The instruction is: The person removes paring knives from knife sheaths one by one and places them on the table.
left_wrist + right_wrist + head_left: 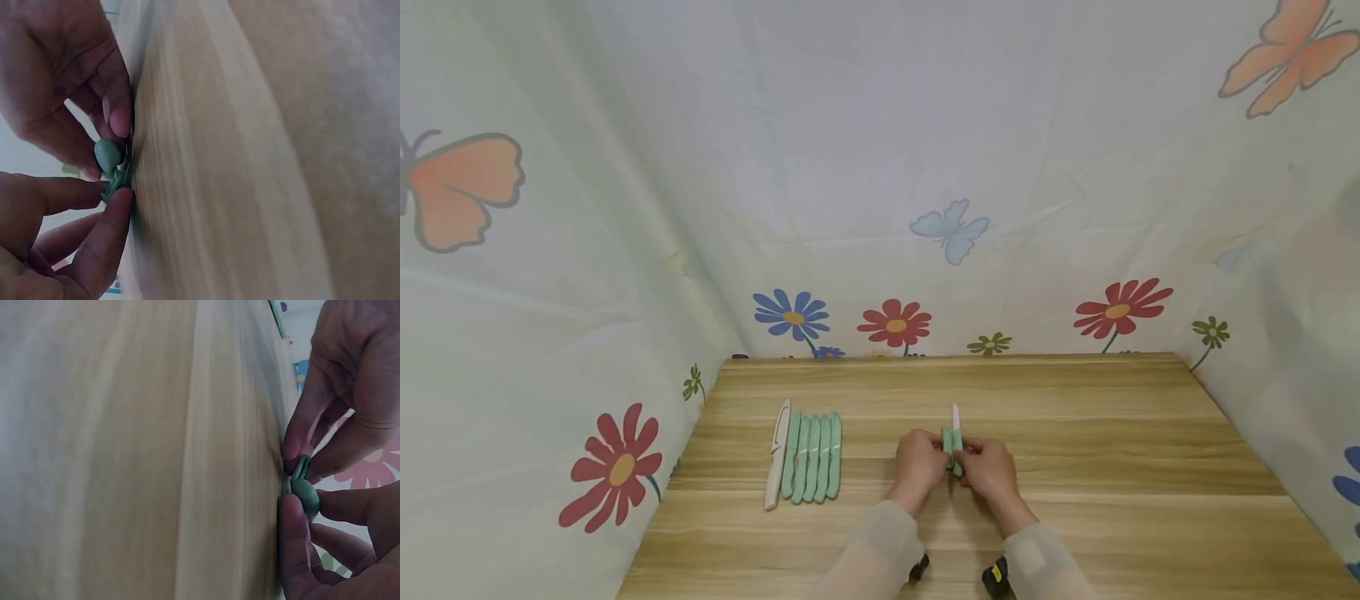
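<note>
Above the table, right of its middle, my right hand (990, 471) pinches a small paring knife (957, 446) by its green handle. Its pale blade points away, toward the back wall. Close beside it, on the left, my left hand (922, 460) pinches a slim green knife sheath (947, 440) between thumb and finger. The left wrist view shows the handle's rounded end (107, 154) right next to the grooved end of the sheath (117, 184), both low over the wood. From the right wrist, fingertips sit around the handle (305, 496); the blade is hidden there.
On the left of the wooden table (1112, 417), several green knives (812, 458) lie side by side in a row. A longer cream-coloured knife (778, 454) lies at the row's left end. Patterned cloth walls (880, 250) stand behind and at the sides.
</note>
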Available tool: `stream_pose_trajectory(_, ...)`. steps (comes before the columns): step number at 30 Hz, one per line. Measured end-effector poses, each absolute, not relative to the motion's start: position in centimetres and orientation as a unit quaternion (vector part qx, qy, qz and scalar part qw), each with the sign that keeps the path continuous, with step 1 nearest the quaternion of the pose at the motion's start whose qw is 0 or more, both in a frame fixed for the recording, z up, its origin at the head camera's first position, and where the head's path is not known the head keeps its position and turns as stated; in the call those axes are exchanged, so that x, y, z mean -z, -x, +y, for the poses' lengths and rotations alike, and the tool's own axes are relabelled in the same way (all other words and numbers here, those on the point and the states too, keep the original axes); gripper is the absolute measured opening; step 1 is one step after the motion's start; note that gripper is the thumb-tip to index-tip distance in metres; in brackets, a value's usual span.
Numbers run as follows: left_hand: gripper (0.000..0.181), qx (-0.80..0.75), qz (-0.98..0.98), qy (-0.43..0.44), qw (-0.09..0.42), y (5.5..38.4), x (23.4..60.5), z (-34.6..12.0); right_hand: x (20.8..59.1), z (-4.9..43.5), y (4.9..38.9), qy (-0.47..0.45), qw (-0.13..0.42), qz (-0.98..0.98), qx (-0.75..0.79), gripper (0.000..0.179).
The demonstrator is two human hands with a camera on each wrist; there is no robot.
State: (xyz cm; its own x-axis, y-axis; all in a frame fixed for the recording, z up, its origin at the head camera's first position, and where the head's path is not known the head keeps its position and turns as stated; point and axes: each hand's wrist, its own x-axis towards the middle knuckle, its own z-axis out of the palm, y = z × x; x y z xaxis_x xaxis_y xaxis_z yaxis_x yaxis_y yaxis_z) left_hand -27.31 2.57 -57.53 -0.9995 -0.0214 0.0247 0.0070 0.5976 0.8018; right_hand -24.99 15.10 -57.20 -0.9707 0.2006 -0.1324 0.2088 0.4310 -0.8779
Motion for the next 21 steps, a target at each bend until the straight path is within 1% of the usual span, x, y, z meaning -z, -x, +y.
stream_pose_trajectory(3, 0.013, 0.429, -0.903, 0.000, 0.023, 27.4, 57.3, 3.0, 57.3, 15.3, 25.5, -0.122, 0.007, 0.857, 0.500, 0.038)
stream_pose_trajectory(6, 0.011, 0.416, -0.909, -0.003, 0.027, 27.4, 57.2, 3.3, 57.3, 15.5, 25.8, -0.119, 0.007, 0.866, 0.486, 0.039)
stream_pose_trajectory(10, 0.016, 0.396, -0.917, -0.004, 0.040, 27.6, 57.4, 3.5, 57.5, 15.6, 26.2, -0.113, 0.009, 0.876, 0.469, 0.040)
stream_pose_trajectory(16, 0.018, 0.372, -0.925, 0.004, 0.072, 28.0, 58.4, 3.8, 57.3, 15.7, 26.5, -0.098, 0.012, 0.885, 0.454, 0.042)
stream_pose_trajectory(21, 0.018, 0.375, -0.924, 0.012, 0.071, 27.9, 58.3, 4.2, 57.3, 15.8, 26.8, -0.089, -0.002, 0.891, 0.445, 0.041)
